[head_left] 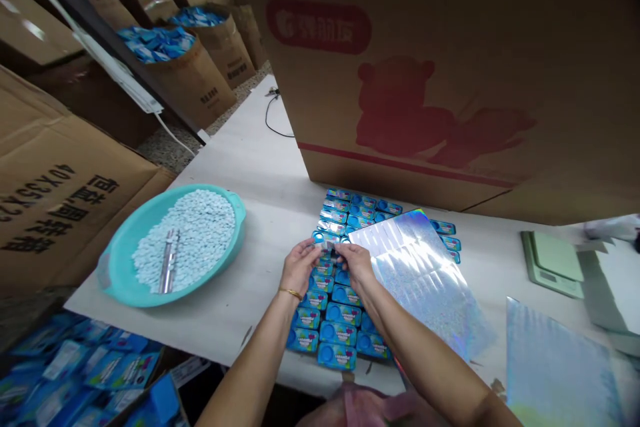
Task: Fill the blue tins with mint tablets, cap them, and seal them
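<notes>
My left hand (pixel 301 265) and my right hand (pixel 356 263) meet over the rows of blue tins. Between their pinched fingertips is a small shiny sticker (pixel 327 248), partly hidden by the fingers. Flat blue printed tins (pixel 337 333) lie in columns beneath and in front of both hands, each with a round mark at one end. Beside my right forearm, a shiny holographic sticker sheet (pixel 425 273) rests over part of the tins.
To the left stands a turquoise basin (pixel 125 293) of pale candies (pixel 200 227) with a clear tube (pixel 169 263) in it. A large carton (pixel 425 80) borders the table's back. A scale (pixel 553 263) and another shiny sheet (pixel 560 360) are right. A box of blue packs (pixel 85 367) sits lower left.
</notes>
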Demonstrator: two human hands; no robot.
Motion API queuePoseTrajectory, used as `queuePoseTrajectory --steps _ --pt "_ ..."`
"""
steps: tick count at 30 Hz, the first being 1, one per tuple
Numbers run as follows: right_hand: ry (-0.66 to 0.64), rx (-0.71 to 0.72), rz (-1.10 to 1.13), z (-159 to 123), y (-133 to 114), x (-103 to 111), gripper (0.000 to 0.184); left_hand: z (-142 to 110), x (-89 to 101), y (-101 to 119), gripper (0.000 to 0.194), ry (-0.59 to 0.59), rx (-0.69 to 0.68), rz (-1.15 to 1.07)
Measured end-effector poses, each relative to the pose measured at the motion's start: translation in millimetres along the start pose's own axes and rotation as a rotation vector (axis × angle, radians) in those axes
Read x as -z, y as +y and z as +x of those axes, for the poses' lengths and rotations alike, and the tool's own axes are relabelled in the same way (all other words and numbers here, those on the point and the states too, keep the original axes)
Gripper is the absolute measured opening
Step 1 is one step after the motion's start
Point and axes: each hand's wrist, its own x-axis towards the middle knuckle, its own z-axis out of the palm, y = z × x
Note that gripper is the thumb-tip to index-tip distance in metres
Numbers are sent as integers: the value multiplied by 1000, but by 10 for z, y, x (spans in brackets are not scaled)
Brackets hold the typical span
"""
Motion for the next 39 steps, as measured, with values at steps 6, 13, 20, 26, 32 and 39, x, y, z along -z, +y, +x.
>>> queuePoseTrajectory --steps 6,13,20,26,32,39 --pt "120 242 -318 134 106 -176 21 334 178 18 40 87 -190 273" --pt "258 630 -954 260 162 -273 23 690 285 -63 34 194 -283 598" --pt "210 667 -1396 293 96 -219 22 849 317 -93 26 208 -226 794" --pt "-105 885 -1606 225 36 -37 31 789 244 64 24 261 -301 915" --pt "168 895 -1407 476 -354 864 31 481 -413 -87 25 -57 -699 1086" --pt "152 878 -1590 916 -806 1632 30 440 -1387 -553 29 -200 -694 1419"
